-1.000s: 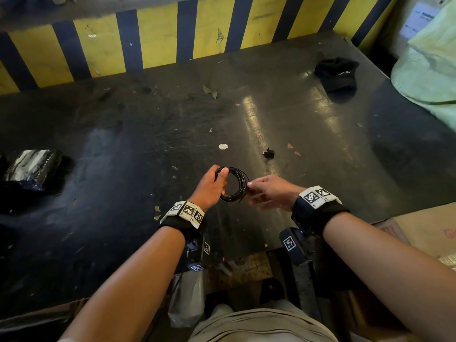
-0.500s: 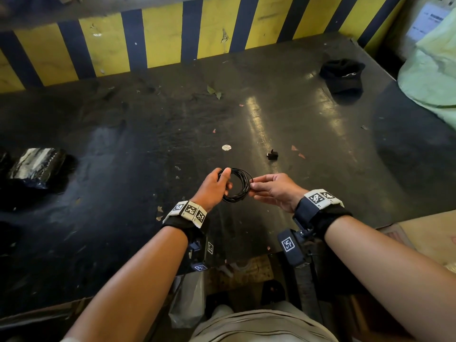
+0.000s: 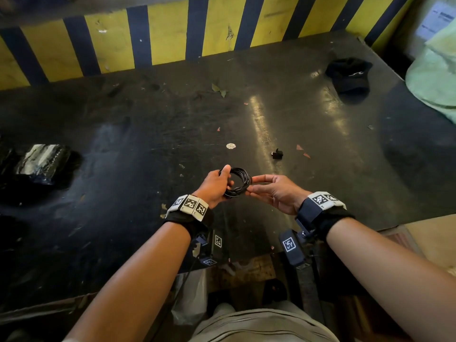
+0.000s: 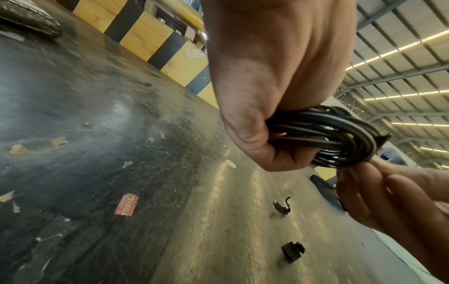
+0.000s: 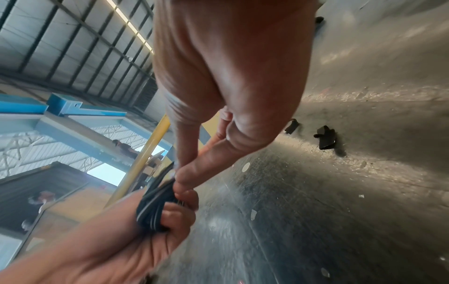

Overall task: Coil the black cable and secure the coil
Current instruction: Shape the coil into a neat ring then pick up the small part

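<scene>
The black cable is wound into a small round coil held above the dark table. My left hand grips the coil's left side, fingers and thumb curled round the strands. My right hand pinches the coil's right edge between thumb and fingertips. In the right wrist view the bundled cable passes through the left fist. The loose cable end is not distinguishable.
A small black clip and a thin black tie piece lie on the table beyond the hands. A black cap sits far right, a shiny black wrapped block far left. A yellow-and-black striped barrier backs the table.
Both hands with the coil have shifted slightly away from me. My right hand has rotated palm-up, and its fingertips now pinch the coil's right edge.
</scene>
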The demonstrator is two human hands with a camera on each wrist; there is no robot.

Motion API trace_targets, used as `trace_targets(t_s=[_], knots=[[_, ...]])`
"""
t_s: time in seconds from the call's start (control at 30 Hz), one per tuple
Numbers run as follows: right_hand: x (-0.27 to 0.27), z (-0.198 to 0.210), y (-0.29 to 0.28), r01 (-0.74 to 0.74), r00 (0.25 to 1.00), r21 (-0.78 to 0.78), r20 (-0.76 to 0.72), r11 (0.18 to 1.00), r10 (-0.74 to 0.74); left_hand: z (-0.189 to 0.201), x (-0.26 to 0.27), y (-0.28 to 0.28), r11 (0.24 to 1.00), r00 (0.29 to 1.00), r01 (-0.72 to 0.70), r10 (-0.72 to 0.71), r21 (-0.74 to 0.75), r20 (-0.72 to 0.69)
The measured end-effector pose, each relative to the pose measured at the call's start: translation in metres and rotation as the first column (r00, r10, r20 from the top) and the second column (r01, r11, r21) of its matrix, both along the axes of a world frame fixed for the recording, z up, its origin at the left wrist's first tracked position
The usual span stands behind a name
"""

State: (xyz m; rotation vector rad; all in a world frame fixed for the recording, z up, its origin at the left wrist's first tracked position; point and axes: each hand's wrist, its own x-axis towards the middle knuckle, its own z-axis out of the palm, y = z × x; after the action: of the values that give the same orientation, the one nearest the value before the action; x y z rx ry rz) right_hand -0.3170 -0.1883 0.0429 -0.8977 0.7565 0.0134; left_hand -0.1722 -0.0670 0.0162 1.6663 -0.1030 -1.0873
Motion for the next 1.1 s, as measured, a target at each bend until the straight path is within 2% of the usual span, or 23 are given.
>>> trace_targets(t_s=[0.27,0.47,0.57,0.7,0.8,1.0,1.1], knots=[[0.002,-0.003,0.010,-0.090,0.996,-0.276,-0.002,0.957,0.093,-0.002,0.004,0.002,1.000,1.000,0.002,-0.001,-0.028,0.022],[0.003,-0.011,0.018,-0.137,0.987,-0.491,0.008,0.860,0.161,-0.006,0.004,0.005,0.996,0.982,0.064,-0.052,-0.060,0.179],[0.004,-0.012,0.017,-0.144,0.986,-0.502,0.000,0.853,0.166,-0.008,0.006,0.008,0.996,0.962,0.079,-0.065,-0.043,0.267],[0.006,-0.010,0.011,-0.184,0.980,-0.421,-0.012,0.888,0.198,-0.009,0.011,0.012,0.996,0.952,0.062,-0.041,-0.060,0.304],[0.006,-0.010,0.005,-0.203,0.979,-0.407,-0.066,0.890,0.193,-0.008,0.012,0.014,0.995,0.937,0.082,-0.058,-0.057,0.344],[0.013,-0.007,-0.009,-0.162,0.975,-0.479,-0.211,0.863,0.066,-0.010,0.007,0.013,0.987,0.900,0.156,-0.132,-0.024,0.415],[0.013,-0.005,-0.025,-0.196,0.966,-0.400,-0.233,0.895,0.108,-0.013,0.002,0.009,0.985,0.890,0.175,-0.157,-0.002,0.427]])
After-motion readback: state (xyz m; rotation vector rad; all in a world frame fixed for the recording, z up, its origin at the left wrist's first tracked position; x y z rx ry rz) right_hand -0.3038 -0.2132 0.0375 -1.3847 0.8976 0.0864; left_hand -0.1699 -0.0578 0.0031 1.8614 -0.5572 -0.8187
